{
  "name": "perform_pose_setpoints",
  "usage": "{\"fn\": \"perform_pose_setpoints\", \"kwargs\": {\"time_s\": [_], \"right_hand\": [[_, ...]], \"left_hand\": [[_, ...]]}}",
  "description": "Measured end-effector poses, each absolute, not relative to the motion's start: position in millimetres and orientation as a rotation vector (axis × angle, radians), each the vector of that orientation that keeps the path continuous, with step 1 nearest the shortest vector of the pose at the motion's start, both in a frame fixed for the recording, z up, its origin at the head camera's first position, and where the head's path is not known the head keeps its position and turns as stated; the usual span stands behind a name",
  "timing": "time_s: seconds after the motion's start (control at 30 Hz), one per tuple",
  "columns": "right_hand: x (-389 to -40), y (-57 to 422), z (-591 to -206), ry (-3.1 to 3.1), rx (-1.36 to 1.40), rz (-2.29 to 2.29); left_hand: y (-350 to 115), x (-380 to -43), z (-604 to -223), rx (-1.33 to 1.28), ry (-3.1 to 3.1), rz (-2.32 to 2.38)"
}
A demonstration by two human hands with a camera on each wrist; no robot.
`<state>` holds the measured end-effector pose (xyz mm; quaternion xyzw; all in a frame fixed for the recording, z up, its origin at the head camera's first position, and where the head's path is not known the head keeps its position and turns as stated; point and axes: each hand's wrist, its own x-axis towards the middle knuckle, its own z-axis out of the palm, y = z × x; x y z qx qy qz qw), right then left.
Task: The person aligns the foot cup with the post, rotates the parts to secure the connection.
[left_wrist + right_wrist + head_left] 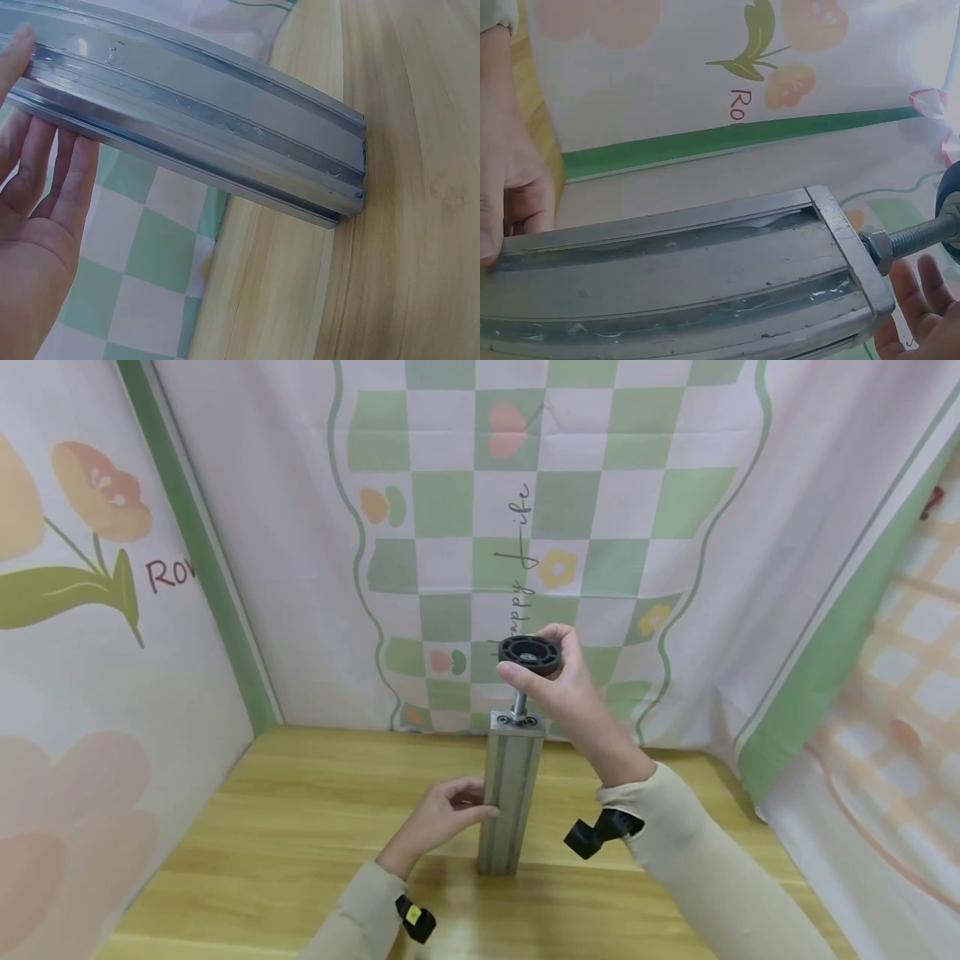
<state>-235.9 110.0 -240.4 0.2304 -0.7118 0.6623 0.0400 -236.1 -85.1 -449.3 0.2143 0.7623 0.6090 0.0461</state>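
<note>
just below the middle of the head view, the right hand (572,692) grips the black disc (529,654); the metal post (512,793) lies beneath that grip, long axis upright. the left hand (441,818), nearer its base, holds its side between thumb and fingers. only the left wrist view shows that base close on the table (420,150); the right wrist view shows the nut (880,252) large.
</note>
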Motion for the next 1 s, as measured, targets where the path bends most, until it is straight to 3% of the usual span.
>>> {"fn": "perform_pose_setpoints", "kwargs": {"time_s": [0.6, 1.0], "right_hand": [[-260.7, 134.1, -242.2, -2.026, 1.388, 2.148], [-262.6, 135.3, -246.5, -1.970, 1.461, 2.224]], "left_hand": [[-84.9, -236.5, -449.5, 0.641, 2.330, 1.860], [-85.1, -237.7, -451.4, 0.659, 2.343, 1.845]]}}
